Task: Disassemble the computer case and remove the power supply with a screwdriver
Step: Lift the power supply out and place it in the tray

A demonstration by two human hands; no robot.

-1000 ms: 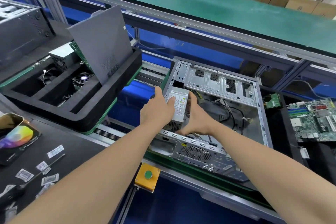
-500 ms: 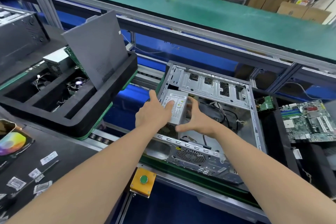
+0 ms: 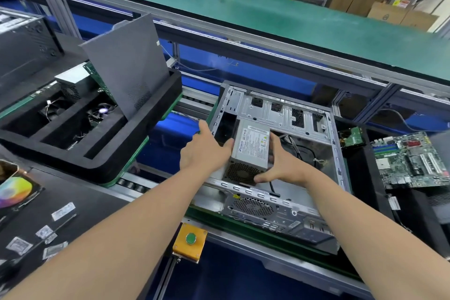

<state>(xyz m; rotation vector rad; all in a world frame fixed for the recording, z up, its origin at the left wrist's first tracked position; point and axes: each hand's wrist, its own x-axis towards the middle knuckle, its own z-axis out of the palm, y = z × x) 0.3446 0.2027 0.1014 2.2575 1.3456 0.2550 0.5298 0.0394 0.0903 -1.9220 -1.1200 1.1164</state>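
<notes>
Head view: I am holding the power supply point(image 3: 250, 151) between both hands, over the near left corner of the open computer case point(image 3: 337, 153). My left grip point(image 3: 204, 153) is pressing against the unit's left side, with the thumb sticking up beside the case's left wall; the fingers are hidden behind the unit. My right grip point(image 3: 285, 168) is wrapping the right side, with the thumb hooked under the round fan grille and the fingers running up along the labelled top. So both grips are closed on the unit, neither wide. The unit is sitting tilted, label up and grille toward me, with its near end above the case's near rim. A black cable point(image 3: 272, 189) is hanging down just below my right thumb.

The case is lying on its side on the conveyor line, behind a yellow button box point(image 3: 190, 238). To the left, a black foam tray point(image 3: 136, 153) is carrying a grey panel point(image 3: 126, 70) leaning upright and 1 other silver box point(image 3: 73, 78). To the right, a green motherboard point(image 3: 414, 158) is lying flat. On the dark surface point(image 3: 102, 204) at lower left, small packets point(image 3: 63, 210) are lying near a slim dark tool point(image 3: 58, 225), too blurred to name.
</notes>
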